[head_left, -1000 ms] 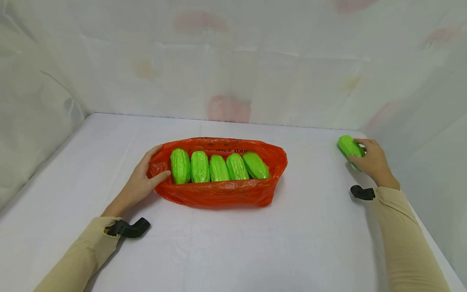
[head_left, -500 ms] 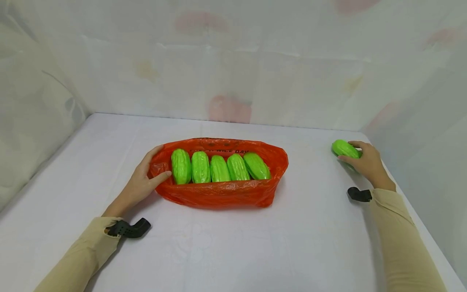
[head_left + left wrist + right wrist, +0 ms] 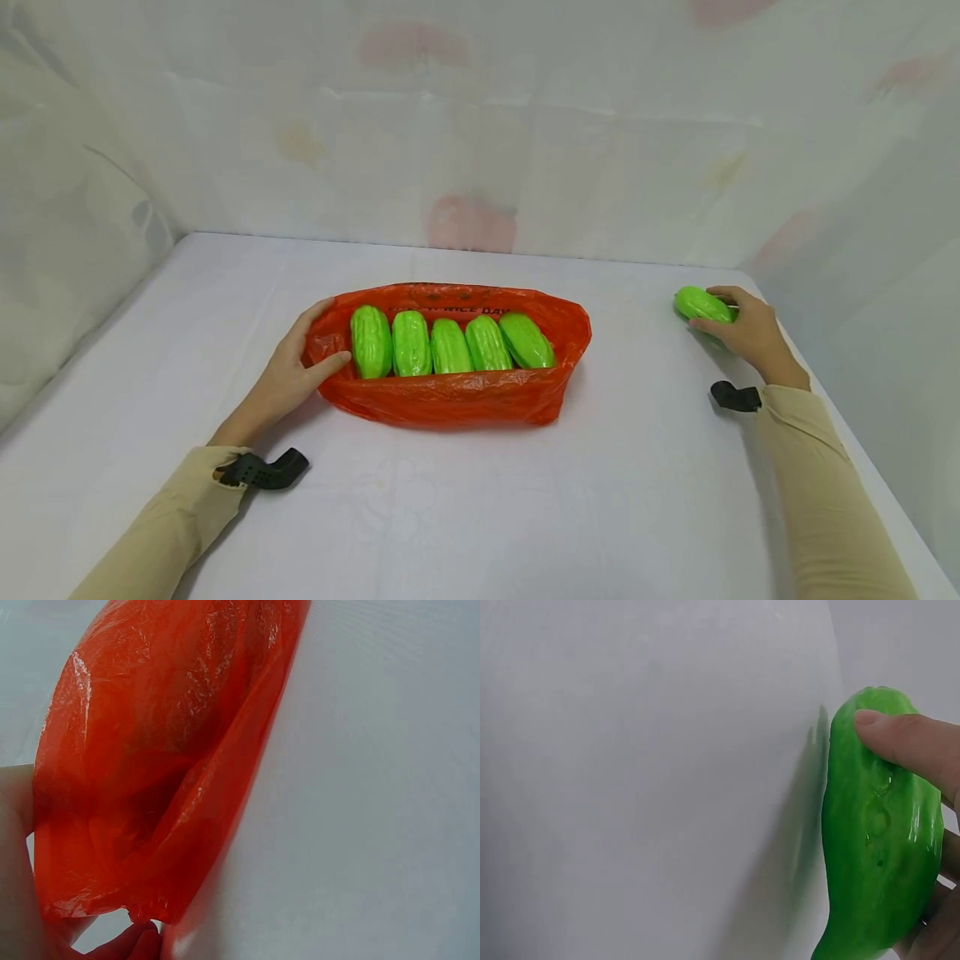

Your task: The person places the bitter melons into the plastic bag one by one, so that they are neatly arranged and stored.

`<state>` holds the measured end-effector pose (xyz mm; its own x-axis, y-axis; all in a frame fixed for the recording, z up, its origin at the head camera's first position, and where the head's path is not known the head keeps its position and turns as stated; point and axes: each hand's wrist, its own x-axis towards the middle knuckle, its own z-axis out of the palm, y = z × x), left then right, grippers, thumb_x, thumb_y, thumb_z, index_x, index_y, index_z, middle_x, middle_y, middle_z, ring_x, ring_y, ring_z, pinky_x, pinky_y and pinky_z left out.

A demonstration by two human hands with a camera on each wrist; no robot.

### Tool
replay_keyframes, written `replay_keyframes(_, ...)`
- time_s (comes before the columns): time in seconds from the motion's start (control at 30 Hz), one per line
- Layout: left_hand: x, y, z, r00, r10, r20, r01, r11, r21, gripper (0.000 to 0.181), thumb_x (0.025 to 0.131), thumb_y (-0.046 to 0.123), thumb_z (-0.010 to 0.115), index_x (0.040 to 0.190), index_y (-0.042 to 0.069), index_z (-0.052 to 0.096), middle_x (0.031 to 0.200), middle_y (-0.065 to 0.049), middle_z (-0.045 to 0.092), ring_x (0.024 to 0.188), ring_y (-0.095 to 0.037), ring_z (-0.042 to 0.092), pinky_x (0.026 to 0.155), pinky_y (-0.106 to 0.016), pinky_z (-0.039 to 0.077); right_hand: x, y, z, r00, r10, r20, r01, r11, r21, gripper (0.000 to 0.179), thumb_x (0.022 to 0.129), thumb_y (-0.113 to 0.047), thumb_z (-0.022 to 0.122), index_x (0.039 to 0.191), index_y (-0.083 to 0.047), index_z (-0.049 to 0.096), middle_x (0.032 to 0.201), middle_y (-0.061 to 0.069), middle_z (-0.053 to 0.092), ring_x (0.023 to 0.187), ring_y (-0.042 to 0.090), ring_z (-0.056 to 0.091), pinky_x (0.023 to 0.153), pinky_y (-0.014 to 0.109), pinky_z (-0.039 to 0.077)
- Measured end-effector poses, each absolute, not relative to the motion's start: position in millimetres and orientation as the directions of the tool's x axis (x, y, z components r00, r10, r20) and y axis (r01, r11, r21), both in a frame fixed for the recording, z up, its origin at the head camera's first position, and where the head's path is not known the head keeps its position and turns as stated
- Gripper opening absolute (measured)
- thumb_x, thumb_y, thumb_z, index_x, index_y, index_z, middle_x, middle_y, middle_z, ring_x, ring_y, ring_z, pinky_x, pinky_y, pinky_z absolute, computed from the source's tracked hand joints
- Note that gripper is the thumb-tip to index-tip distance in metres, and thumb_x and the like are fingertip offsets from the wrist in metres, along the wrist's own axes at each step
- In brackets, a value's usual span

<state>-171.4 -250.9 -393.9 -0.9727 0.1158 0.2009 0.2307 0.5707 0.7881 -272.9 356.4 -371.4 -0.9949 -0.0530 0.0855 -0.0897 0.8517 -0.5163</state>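
In the head view, my left hand [image 3: 288, 375] holds the left end of a red plastic bag [image 3: 450, 400], its thumb across the opening and its fingers at the back rim. Several glossy, ridged green bitter melons [image 3: 411, 343] lie side by side in the bag's wide mouth. The left wrist view shows the bag's crumpled side [image 3: 150, 750] close up. Off to the right, my right hand [image 3: 757, 333] grips another bitter melon [image 3: 701, 305] between thumb and fingers. Its thumb presses on the bitter melon [image 3: 877, 832] in the right wrist view, with a shadow on the cloth beside it.
A white cloth [image 3: 480, 508] covers the table. Pale sheets with faded red prints hang as walls at the back [image 3: 525, 150] and both sides. The right wall stands close beside my right arm [image 3: 817, 475].
My right hand has moved a little to the left with the bitter melon, which has turned to lie flatter across the view. The left hand and the bag have stayed in place.
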Motion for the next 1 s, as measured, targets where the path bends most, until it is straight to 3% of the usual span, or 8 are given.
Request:
replay_keyframes(0.4,-172.0,-251.1,-394.7,-0.973,0.116,0.202,0.232,0.571,0.787,0.077,0.093,0.016,0.065,0.158,0.019,0.023,0.152,-0.017,0.04,0.127,-0.032,0.046,0.089,-0.012,0.039,-271.3,342.9,-362.8,-0.99,-0.088,0.115,-0.137,0.825,-0.548,0.065,0.09,-0.027,0.073,0.141,0.005,0.046,0.138,0.032,0.049,0.119,0.046,0.048,0.095,0.058,0.039)
replay_keyframes(0.63,-172.7,-250.8,-394.8,-0.973,0.114,0.202,0.23,0.579,0.782,0.077,0.093,0.016,0.065,0.158,0.019,0.023,0.152,-0.017,0.04,0.128,-0.032,0.046,0.094,-0.033,0.043,-271.0,335.4,-359.3,-0.988,-0.102,0.112,-0.147,0.825,-0.546,0.065,0.091,-0.027,0.072,0.142,0.004,0.045,0.14,0.032,0.048,0.118,0.045,0.048,0.093,0.057,0.04)
replay_keyframes(0.83,-172.8,-251.2,-395.0,-0.971,0.115,0.207,0.235,0.575,0.783,0.077,0.093,0.016,0.065,0.158,0.019,0.023,0.152,-0.017,0.04,0.127,-0.031,0.046,0.091,-0.016,0.04,-270.1,327.7,-354.5,-0.987,-0.121,0.109,-0.161,0.829,-0.536,0.065,0.091,-0.027,0.072,0.142,0.003,0.045,0.139,0.031,0.05,0.115,0.045,0.05,0.09,0.056,0.042)
replay_keyframes(1.0,-172.3,-251.4,-394.4,-0.974,0.111,0.197,0.224,0.576,0.786,0.077,0.093,0.017,0.065,0.158,0.02,0.022,0.153,-0.016,0.039,0.128,-0.031,0.046,0.092,-0.021,0.041,-272.3,322.1,-351.0,-0.983,-0.133,0.124,-0.179,0.831,-0.526,0.064,0.09,-0.029,0.073,0.142,0.0,0.047,0.137,0.029,0.053,0.111,0.042,0.053,0.086,0.05,0.042)
